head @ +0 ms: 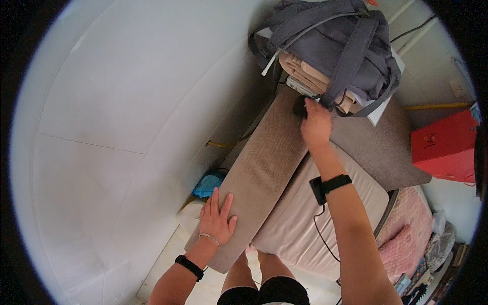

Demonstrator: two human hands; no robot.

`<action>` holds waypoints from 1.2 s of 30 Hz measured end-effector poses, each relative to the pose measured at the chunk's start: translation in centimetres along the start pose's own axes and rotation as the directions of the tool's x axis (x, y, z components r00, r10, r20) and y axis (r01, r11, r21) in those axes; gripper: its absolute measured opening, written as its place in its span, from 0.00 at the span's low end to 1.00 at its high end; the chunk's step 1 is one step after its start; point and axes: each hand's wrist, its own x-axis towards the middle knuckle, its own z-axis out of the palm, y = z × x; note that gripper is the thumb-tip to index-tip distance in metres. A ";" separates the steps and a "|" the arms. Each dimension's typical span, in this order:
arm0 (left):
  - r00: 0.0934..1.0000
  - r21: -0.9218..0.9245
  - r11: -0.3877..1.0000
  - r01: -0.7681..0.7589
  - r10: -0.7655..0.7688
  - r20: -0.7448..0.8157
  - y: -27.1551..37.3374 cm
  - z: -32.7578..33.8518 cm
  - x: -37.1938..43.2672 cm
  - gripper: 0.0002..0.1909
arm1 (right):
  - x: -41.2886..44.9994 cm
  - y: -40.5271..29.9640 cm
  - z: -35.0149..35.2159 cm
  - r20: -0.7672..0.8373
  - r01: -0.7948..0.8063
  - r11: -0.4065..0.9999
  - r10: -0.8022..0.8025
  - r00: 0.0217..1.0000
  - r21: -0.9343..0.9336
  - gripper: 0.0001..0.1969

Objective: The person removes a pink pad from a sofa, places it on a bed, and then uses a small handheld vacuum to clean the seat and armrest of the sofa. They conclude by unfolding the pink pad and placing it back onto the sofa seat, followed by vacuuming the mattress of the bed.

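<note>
My left hand [216, 225] lies flat with spread fingers on the near end of a brown fabric sofa armrest [263, 160]. At the armrest's far end, my right hand [317, 124] is closed around a small black object [300, 107] pressed against the upholstery. The hand hides part of that object, so its exact kind is unclear. Just beyond my right fingers, a dark grey backpack [324, 53] rests on the sofa's back corner with folded beige fabric [305, 70] under it. Streaks mark the pile of the armrest.
A pale seat cushion [305, 225] adjoins the armrest on the right. The brown sofa back [377, 145] bears a red paper bag [444, 145] at its far side. A white wall [95, 114] runs along the left, with a blue bundle [209, 185] between. A pink quilted pad [408, 232] lies farther right.
</note>
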 end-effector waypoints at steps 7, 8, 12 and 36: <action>1.000 0.025 1.000 0.019 -0.019 0.000 -0.6 -0.1 -0.5 0.33 | 2.0 -2.1 0.8 -0.079 0.096 0.964 -0.079 0.994 0.247 0.25; 1.000 0.010 1.000 0.011 -0.011 0.000 -0.2 0.2 -0.2 0.33 | 2.6 -1.0 2.2 -0.054 0.100 0.987 -0.094 0.994 0.128 0.24; 1.000 -0.005 1.000 0.027 -0.027 0.016 -0.3 0.0 0.0 0.33 | 3.0 -2.9 1.5 0.120 0.033 0.981 -0.057 0.991 0.193 0.26; 0.999 0.025 0.999 0.046 -0.046 0.015 -0.3 -1.1 -0.6 0.32 | -3.5 -9.3 -1.5 0.353 0.105 0.630 -0.557 0.752 0.770 0.25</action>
